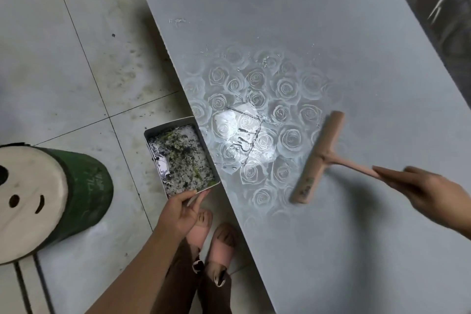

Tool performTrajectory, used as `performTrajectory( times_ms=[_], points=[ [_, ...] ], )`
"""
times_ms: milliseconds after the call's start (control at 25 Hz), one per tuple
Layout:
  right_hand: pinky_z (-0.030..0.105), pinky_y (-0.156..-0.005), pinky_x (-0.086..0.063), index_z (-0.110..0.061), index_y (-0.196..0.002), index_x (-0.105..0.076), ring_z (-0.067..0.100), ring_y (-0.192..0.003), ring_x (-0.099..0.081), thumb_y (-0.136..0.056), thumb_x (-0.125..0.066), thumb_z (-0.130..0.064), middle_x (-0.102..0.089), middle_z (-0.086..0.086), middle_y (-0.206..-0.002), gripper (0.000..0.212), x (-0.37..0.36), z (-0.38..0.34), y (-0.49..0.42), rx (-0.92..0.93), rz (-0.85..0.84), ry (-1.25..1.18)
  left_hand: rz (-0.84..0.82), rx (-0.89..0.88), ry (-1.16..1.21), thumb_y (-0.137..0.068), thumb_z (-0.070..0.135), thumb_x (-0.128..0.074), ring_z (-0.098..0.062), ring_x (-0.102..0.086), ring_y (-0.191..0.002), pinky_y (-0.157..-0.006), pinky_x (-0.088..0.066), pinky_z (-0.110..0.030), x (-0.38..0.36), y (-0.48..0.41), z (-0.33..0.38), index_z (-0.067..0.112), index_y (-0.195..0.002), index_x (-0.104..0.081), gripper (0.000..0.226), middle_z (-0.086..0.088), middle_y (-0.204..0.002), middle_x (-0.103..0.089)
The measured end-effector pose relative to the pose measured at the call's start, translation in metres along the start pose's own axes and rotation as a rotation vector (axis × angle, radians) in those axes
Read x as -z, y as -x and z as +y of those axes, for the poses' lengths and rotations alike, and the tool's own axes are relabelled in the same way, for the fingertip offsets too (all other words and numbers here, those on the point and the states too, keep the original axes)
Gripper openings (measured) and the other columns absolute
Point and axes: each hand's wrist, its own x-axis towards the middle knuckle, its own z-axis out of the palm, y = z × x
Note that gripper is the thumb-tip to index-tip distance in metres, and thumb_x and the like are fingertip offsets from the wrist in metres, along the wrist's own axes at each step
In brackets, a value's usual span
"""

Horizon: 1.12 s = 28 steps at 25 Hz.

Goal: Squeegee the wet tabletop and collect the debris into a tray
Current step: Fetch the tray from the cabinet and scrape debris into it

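Note:
A grey tabletop [331, 33] with a rose pattern runs diagonally through the head view, wet streaks and droplets shining around its middle. My right hand [430, 191] grips the handle of a tan squeegee [318, 158], whose blade rests on the table to the right of the wet patch. My left hand [182, 210] pinches the near rim of a metal tray [150, 135], held against the table's left edge below the surface. The tray holds foamy water with black and green debris.
A green stool [84, 186] with a pale round seat stands on the tiled floor at the left. My feet in pink slippers [221, 239] are beside the table edge. Small white specks [178, 21] lie farther up the table.

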Motion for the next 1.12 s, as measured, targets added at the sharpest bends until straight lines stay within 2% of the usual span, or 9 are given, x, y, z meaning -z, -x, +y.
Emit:
performTrajectory(
  times_ms=[80,200,400,480,600,720,800,1000,1120],
  points=[
    [0.040,-0.060,-0.047,-0.047,-0.130,-0.052,0.019,-0.073,-0.057,-0.089,-0.036,-0.051,-0.051,-0.008,-0.076,0.044,-0.003,-0.013,-0.011,0.007,-0.029,0.015,-0.004,-0.012,0.024,-0.091,-0.012,-0.041,-0.045,-0.056,-0.105,-0.060,-0.060,-0.034,0.002,-0.002,0.000,-0.011,-0.099,-0.054,0.016,-0.029,-0.103,-0.059],
    [0.034,-0.062,-0.042,-0.051,-0.135,-0.041,0.023,-0.084,-0.058,-0.096,-0.049,-0.026,-0.049,-0.007,-0.085,0.047,-0.024,-0.086,-0.060,0.266,-0.034,0.061,-0.002,-0.013,0.053,-0.090,-0.012,-0.042,-0.046,-0.059,-0.094,-0.057,-0.060,-0.035,0.002,-0.003,-0.003,-0.010,-0.095,-0.055,0.014,-0.030,-0.105,-0.058],
    [0.030,-0.056,-0.024,-0.055,-0.134,-0.039,0.027,-0.081,-0.058,-0.099,-0.038,-0.036,-0.045,-0.005,-0.086,0.041,-0.010,-0.177,-0.113,0.524,0.054,0.275,0.017,-0.040,0.088,-0.090,-0.012,-0.044,-0.037,-0.061,-0.091,-0.062,-0.060,-0.034,0.000,-0.004,0.000,-0.006,-0.090,-0.056,0.013,-0.024,-0.102,-0.059],
    [0.031,-0.055,-0.027,-0.058,-0.131,-0.041,0.025,-0.079,-0.056,-0.097,-0.038,-0.039,-0.044,-0.008,-0.082,0.039,0.010,-0.158,-0.116,0.542,0.027,0.246,-0.006,-0.016,0.100,-0.090,-0.012,-0.042,-0.042,-0.060,-0.092,-0.073,-0.059,-0.037,0.001,-0.005,0.000,-0.009,-0.096,-0.055,0.014,-0.028,-0.108,-0.056],
    [0.028,-0.054,-0.030,-0.064,-0.128,-0.038,0.014,-0.078,-0.049,-0.097,-0.037,-0.038,-0.044,-0.013,-0.079,0.040,0.042,-0.124,-0.124,0.331,-0.063,0.332,-0.031,0.030,0.166,-0.091,-0.013,-0.040,-0.040,-0.061,-0.095,-0.101,-0.047,-0.041,0.002,-0.004,0.005,-0.012,-0.108,-0.053,0.021,-0.030,-0.116,-0.054],
    [0.030,-0.059,-0.032,-0.061,-0.132,-0.035,0.020,-0.086,-0.055,-0.097,-0.039,-0.032,-0.043,-0.011,-0.084,0.046,0.034,-0.162,-0.123,0.382,-0.090,0.329,-0.010,0.006,0.268,-0.091,-0.014,-0.041,-0.033,-0.062,-0.105,-0.085,-0.055,-0.030,-0.004,-0.005,0.005,-0.015,-0.118,-0.049,0.028,-0.028,-0.116,-0.052],
    [0.030,-0.062,-0.030,-0.058,-0.135,-0.033,0.024,-0.088,-0.058,-0.096,-0.041,-0.027,-0.039,-0.006,-0.086,0.051,0.016,-0.206,-0.121,0.488,-0.079,0.341,0.011,0.002,0.237,-0.090,-0.013,-0.042,-0.031,-0.060,-0.098,-0.072,-0.059,-0.026,-0.002,-0.007,0.003,-0.009,-0.098,-0.056,0.017,-0.023,-0.102,-0.056],
    [0.029,-0.058,-0.023,-0.048,-0.131,-0.046,0.025,-0.067,-0.049,-0.087,-0.051,-0.017,-0.037,-0.002,-0.078,0.054,0.020,-0.249,-0.106,0.599,0.113,0.462,0.073,0.016,0.158,-0.092,-0.013,-0.039,-0.021,-0.058,-0.082,-0.062,-0.056,-0.020,-0.005,-0.008,0.014,-0.003,-0.070,-0.059,0.031,-0.014,-0.080,-0.055],
    [0.022,-0.045,-0.012,-0.036,-0.119,-0.063,0.025,-0.044,-0.038,-0.069,-0.073,-0.004,-0.045,0.000,-0.063,0.060,0.032,-0.237,-0.078,0.595,0.174,0.361,0.002,0.043,0.185,-0.094,-0.012,-0.036,-0.014,-0.063,-0.077,-0.065,-0.057,-0.017,-0.008,-0.003,0.028,0.001,-0.084,-0.055,0.025,-0.012,-0.086,-0.056]
  ],
)
